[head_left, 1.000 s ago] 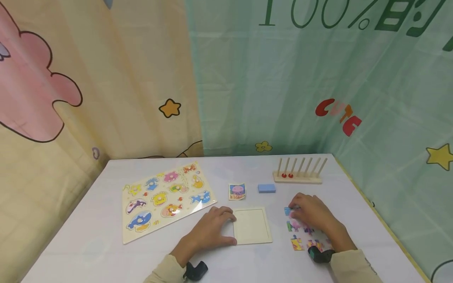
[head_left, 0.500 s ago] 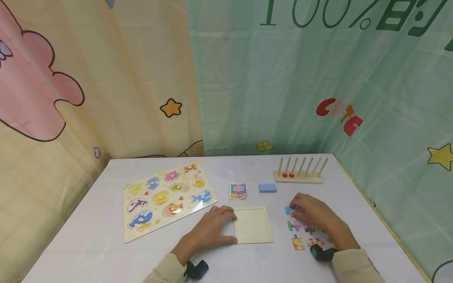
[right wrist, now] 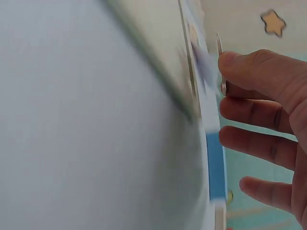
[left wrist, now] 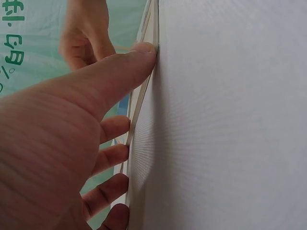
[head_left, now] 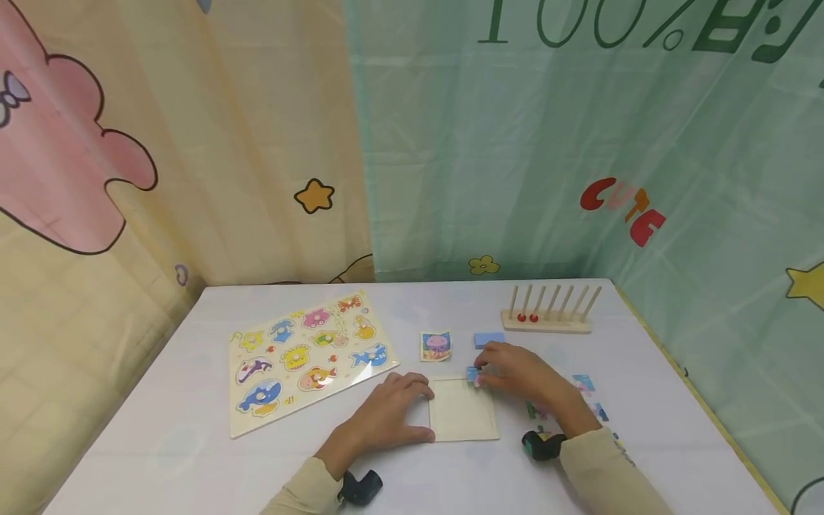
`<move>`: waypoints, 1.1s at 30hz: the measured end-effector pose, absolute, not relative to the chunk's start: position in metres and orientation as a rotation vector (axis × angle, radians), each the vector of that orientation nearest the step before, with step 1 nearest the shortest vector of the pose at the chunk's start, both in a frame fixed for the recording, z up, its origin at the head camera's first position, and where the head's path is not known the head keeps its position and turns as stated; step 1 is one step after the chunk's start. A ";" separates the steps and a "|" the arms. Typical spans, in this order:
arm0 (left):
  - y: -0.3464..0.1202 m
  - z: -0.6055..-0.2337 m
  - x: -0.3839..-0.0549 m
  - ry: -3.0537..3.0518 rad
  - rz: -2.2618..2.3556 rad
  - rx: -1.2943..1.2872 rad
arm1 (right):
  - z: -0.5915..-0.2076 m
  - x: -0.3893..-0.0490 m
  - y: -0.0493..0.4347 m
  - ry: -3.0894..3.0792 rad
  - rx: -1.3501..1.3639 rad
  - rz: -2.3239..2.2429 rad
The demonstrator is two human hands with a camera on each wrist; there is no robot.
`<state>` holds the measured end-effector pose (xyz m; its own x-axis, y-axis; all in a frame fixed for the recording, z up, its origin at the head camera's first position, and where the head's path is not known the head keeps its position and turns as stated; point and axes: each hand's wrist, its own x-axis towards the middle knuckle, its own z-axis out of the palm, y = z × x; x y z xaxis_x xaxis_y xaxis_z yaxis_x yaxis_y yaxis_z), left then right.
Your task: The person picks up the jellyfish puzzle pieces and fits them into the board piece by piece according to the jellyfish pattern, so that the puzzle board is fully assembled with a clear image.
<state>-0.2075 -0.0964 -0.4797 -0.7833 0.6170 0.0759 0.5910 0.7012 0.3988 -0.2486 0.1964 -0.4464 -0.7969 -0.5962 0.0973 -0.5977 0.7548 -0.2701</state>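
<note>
My right hand (head_left: pixel 518 372) pinches a small blue-and-pink jigsaw puzzle piece (head_left: pixel 473 375) between thumb and fingertips, over the upper right corner of a pale wooden puzzle tray (head_left: pixel 462 413). In the right wrist view the piece (right wrist: pixel 221 67) shows edge-on, above the tabletop. My left hand (head_left: pixel 386 415) rests at the tray's left side, thumb near the lower corner and fingers farther up, apart from each other. The left wrist view shows that thumb tip against the tray edge (left wrist: pixel 142 103). Other jigsaw pieces (head_left: pixel 582 383) lie to the right, partly hidden by my right forearm.
A picture card (head_left: pixel 436 346) and a blue block (head_left: pixel 489 340) lie behind the tray. At the back right stands a wooden peg rack (head_left: pixel 547 325) with red beads. A large sea-animal peg puzzle board (head_left: pixel 312 365) occupies the left side. Printed curtains hang behind the white table (head_left: pixel 161 429).
My right hand has lifted a blue-and-pink jigsaw piece from the group at right and carried it left to the tray. The left hand stays at the tray's left edge.
</note>
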 end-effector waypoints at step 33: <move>-0.095 -0.477 -0.208 2.810 0.623 0.956 | -0.464 -0.253 0.138 -2.920 1.132 0.574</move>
